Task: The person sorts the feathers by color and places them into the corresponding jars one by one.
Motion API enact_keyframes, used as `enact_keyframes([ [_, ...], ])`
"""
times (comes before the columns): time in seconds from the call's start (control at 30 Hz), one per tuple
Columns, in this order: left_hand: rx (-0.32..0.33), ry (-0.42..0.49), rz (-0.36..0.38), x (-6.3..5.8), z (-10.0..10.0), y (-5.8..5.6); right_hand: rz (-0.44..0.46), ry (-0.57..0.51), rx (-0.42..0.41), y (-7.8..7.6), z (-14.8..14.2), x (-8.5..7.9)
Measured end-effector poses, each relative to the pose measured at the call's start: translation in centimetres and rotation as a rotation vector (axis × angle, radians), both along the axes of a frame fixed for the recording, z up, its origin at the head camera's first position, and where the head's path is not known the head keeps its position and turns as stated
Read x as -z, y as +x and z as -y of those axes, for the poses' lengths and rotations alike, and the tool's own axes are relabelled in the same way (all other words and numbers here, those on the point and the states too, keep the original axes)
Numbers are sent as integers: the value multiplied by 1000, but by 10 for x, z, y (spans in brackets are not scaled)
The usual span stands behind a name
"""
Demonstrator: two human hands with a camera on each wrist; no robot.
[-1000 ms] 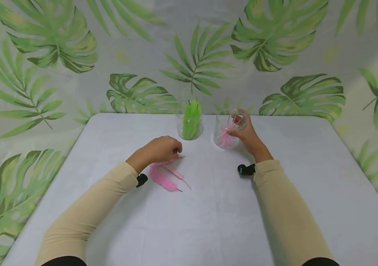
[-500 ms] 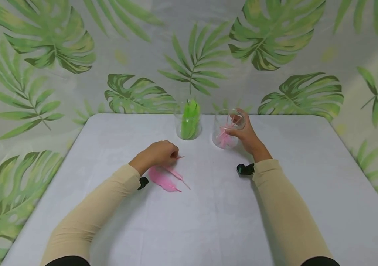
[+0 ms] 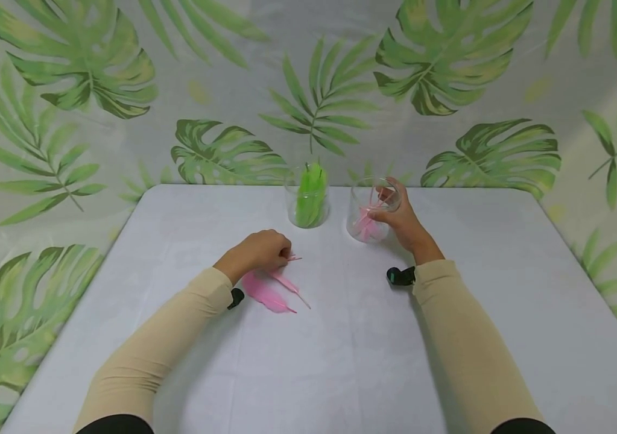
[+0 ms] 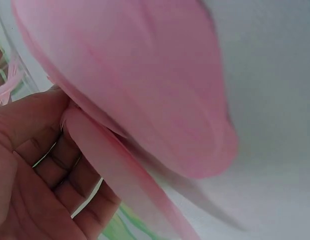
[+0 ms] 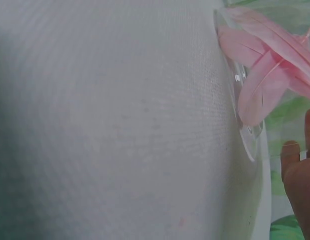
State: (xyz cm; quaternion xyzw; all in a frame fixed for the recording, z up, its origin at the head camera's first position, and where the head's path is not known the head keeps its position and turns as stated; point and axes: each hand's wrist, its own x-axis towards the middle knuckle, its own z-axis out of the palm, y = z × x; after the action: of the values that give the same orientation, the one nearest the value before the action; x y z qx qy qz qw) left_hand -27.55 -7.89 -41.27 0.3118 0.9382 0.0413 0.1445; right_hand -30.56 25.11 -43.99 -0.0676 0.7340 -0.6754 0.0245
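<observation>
My left hand [image 3: 265, 248] pinches a pink feather [image 3: 294, 258] near its quill, just above the table. In the left wrist view, thumb and fingertips meet at the end of a narrow pink feather [image 4: 114, 160], beside a broad pink feather [image 4: 160, 90] that fills the upper part. Two pink feathers [image 3: 267, 295] lie under and in front of this hand. With my right hand [image 3: 411, 226] I grip the right side of a clear glass cup [image 3: 354, 211], thumb in front. Several pink feathers [image 5: 267, 82] stand inside it, crossing one another. Most of the right fingers are hidden in the right wrist view.
Left of the gripped cup stands a second clear cup [image 3: 291, 208] full of green feathers [image 3: 310, 199]. Both are near the far edge of the white-covered table [image 3: 313, 374]. A leaf-patterned cloth [image 3: 232, 90] hangs behind.
The left hand has shifted slightly down and closed on one pink feather, whose quill end now shows past the fingers. The right hand and its cup stay in place.
</observation>
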Motion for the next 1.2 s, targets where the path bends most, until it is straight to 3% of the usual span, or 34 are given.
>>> enact_keyframes([
  [0.27, 13, 18, 23, -2, 3, -2, 19, 25, 4, -1, 1, -1],
  [0.5, 11, 92, 21, -11, 10, -7, 18, 30, 5, -2, 0, 0],
  [0.77, 58, 129, 5, -18, 16, -8, 11, 30, 9, -2, 1, 0],
  [1.0, 16, 140, 76, -16, 16, -8, 14, 21, 2, -1, 0, 0],
  [1.2, 9, 138, 89, -14, 14, -6, 15, 10, -1, -1, 1, 0],
])
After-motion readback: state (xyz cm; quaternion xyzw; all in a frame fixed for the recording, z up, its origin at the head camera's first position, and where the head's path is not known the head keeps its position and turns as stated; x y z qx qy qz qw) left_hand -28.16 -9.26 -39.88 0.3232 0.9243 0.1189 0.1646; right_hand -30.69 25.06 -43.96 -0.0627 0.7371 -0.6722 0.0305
